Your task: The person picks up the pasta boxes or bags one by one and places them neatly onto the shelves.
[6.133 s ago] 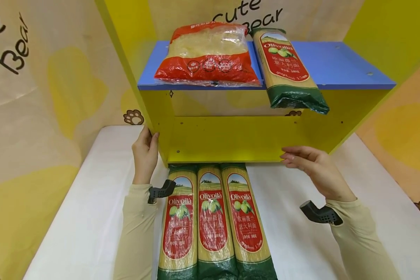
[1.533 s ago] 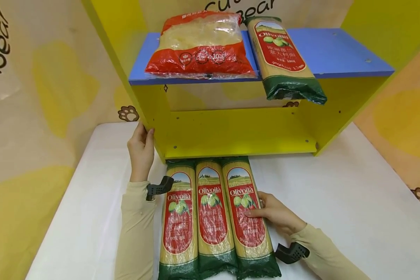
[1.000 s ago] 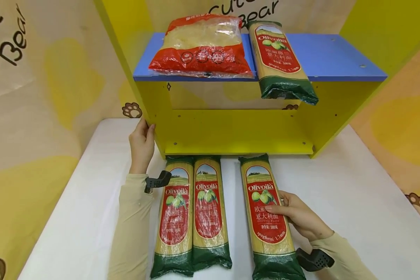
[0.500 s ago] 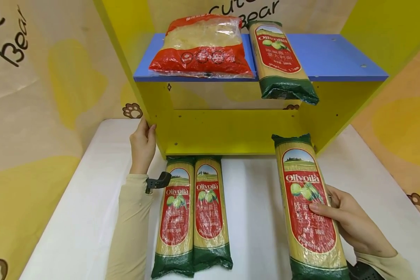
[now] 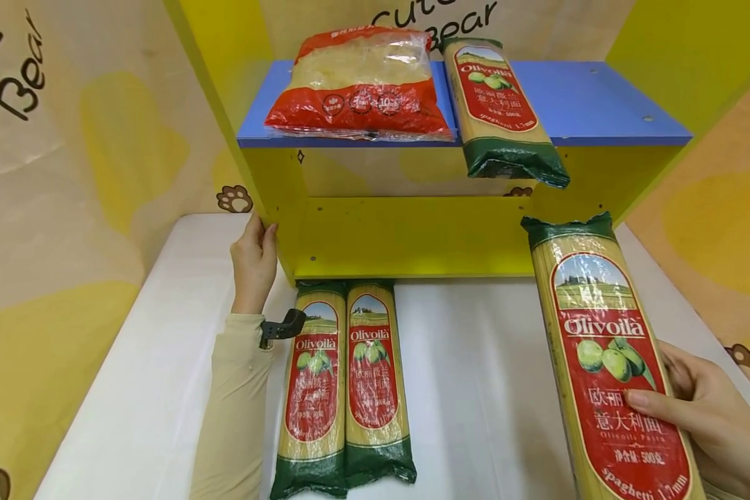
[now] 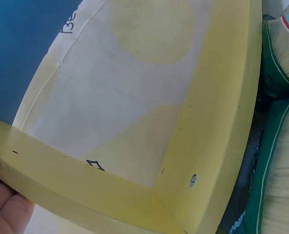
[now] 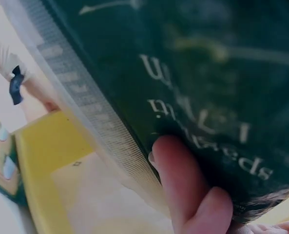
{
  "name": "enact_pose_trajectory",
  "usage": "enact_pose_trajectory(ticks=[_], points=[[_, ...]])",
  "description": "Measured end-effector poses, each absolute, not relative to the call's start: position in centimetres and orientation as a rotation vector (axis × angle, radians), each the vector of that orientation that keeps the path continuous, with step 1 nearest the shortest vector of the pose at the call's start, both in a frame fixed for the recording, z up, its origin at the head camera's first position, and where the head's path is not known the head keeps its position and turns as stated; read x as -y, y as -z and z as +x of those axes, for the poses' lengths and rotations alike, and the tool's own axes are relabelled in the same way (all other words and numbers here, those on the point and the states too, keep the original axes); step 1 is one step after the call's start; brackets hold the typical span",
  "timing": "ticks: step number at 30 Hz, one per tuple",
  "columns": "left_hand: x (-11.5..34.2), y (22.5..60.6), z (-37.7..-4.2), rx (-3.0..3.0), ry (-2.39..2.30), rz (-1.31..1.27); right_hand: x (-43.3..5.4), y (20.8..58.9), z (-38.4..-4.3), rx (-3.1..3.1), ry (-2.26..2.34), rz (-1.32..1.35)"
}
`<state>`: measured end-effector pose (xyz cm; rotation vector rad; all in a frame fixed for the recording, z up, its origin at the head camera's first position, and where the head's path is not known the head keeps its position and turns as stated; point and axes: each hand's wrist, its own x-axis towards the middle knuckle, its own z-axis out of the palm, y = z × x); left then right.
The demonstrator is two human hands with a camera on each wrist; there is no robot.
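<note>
My right hand (image 5: 709, 410) grips a pack of spaghetti (image 5: 612, 368) at the right of the head view, thumb across its red label. The pack is raised, its top end in front of the shelf unit's lower right corner. In the right wrist view its green underside (image 7: 202, 87) fills most of the picture, with fingers (image 7: 181, 175) against it. My left hand (image 5: 253, 267) holds the left side panel (image 6: 76, 192) of the yellow shelf unit (image 5: 412, 239). Two more spaghetti packs, a left one (image 5: 312, 389) and a right one (image 5: 375, 382), lie side by side below the unit.
On the blue shelf (image 5: 600, 104) lie a red-and-clear bag of pale yellow pasta (image 5: 362, 83) and another spaghetti pack (image 5: 500, 104), whose green end juts past the front edge. White cloth (image 5: 462, 389) covers the table. Patterned fabric hangs behind.
My right hand came down from beside the unit, took the rightmost of the three lower packs, then carried it right and upward. My left hand stays on the side panel.
</note>
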<state>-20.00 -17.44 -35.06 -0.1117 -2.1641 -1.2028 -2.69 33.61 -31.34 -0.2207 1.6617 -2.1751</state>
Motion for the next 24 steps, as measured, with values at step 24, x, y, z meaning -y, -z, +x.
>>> enact_pose_trajectory(ticks=[24], points=[[17.5,35.3,-19.8,2.145,1.156,-0.122,-36.6,25.8,-6.9,-2.138,2.121,-0.424]])
